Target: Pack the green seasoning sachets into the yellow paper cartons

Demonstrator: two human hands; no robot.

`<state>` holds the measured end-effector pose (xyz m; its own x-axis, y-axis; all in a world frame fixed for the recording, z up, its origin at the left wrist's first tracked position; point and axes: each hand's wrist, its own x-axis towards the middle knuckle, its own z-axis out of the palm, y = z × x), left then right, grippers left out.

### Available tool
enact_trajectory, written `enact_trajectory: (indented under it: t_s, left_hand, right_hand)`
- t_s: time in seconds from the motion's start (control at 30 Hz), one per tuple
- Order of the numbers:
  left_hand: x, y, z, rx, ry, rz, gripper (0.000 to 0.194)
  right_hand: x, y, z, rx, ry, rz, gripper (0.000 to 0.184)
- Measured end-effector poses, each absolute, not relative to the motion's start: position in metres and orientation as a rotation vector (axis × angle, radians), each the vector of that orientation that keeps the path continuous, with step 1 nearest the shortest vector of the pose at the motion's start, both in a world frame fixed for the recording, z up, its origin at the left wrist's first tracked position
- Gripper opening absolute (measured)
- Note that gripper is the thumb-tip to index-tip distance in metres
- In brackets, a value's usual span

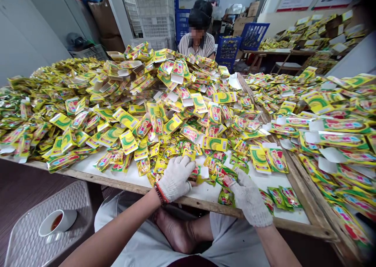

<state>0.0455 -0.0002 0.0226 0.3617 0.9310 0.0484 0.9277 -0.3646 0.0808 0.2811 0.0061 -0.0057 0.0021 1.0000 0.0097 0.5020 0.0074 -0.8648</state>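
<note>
My left hand [176,177], in a white knit glove, is closed round a small yellow carton [199,173] at the near edge of the white table [129,178]. My right hand [249,198], also gloved, is closed on green-and-red sachets [225,180] just right of the carton. More sachets [282,197] lie on the table beside my right hand. A huge heap of yellow cartons and sachets [141,102] covers the table beyond both hands.
A person in a striped shirt [197,43] sits across the heap. Another carton-covered table [331,133] adjoins on the right. A white cup of tea [57,222] stands on a plastic stool [76,200] at my lower left. Blue crates [254,33] stand behind.
</note>
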Motion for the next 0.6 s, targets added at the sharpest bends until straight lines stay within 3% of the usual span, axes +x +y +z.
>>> enact_trajectory:
  t_s: [0.1, 0.27, 0.33, 0.47, 0.6]
  left_hand:
    - [0.042, 0.006, 0.024, 2.54, 1.779, 0.123, 0.066]
    - [0.045, 0.006, 0.024, 2.497, 1.806, 0.091, 0.051]
    - [0.048, 0.003, 0.024, 2.457, 1.888, 0.1, 0.054]
    - [0.053, -0.003, 0.029, 2.419, 1.986, 0.085, 0.068]
    - [0.056, -0.006, 0.038, 2.578, 1.81, 0.088, 0.062]
  right_hand:
    - [0.271, 0.009, -0.003, -1.531, -1.458, 1.113, 0.046]
    - [0.25, 0.013, -0.005, -1.387, -1.281, 1.155, 0.046]
    - [0.247, 0.012, -0.003, -1.351, -1.278, 1.224, 0.043]
    - [0.254, 0.01, 0.003, -1.331, -1.387, 1.424, 0.038]
    - [0.265, 0.014, 0.007, -1.28, -1.662, 1.328, 0.033]
